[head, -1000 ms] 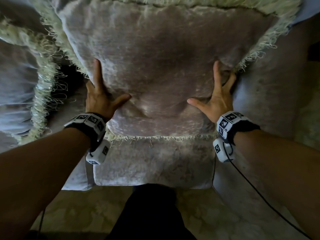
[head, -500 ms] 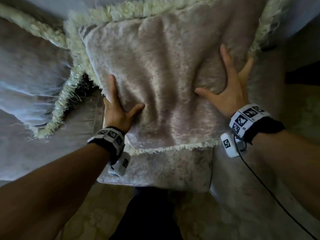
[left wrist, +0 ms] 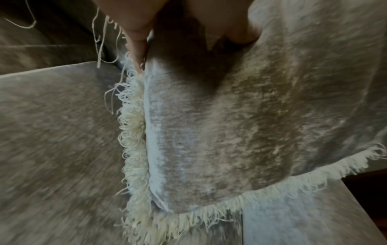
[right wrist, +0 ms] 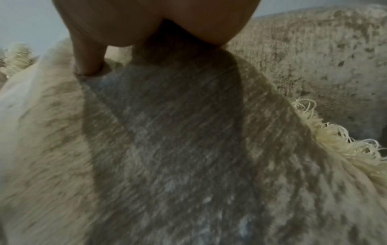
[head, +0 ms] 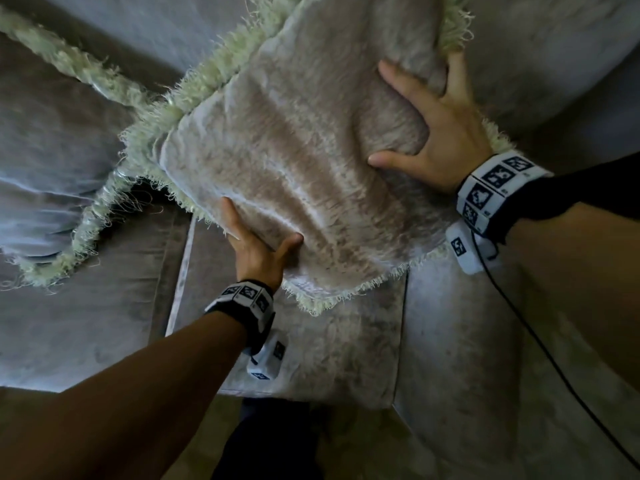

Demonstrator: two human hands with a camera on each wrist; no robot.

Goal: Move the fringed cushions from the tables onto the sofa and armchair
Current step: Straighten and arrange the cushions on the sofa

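1. Fringed cushion [head: 294, 161]: tilted on sofa [head: 86, 323] seat, against the backrest.
2. Left hand [head: 258, 254]: thumb and fingers pinch its lower edge.
3. Right hand [head: 446, 133]: fingers spread, pressing its face.

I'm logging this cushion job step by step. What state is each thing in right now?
near cushion: tilted diagonally, lower corner over the sofa seat, face dented.
far cushion: lying at left, untouched.
left hand: holds the near cushion's lower-left edge.
right hand: fingers spread, pressing its face.
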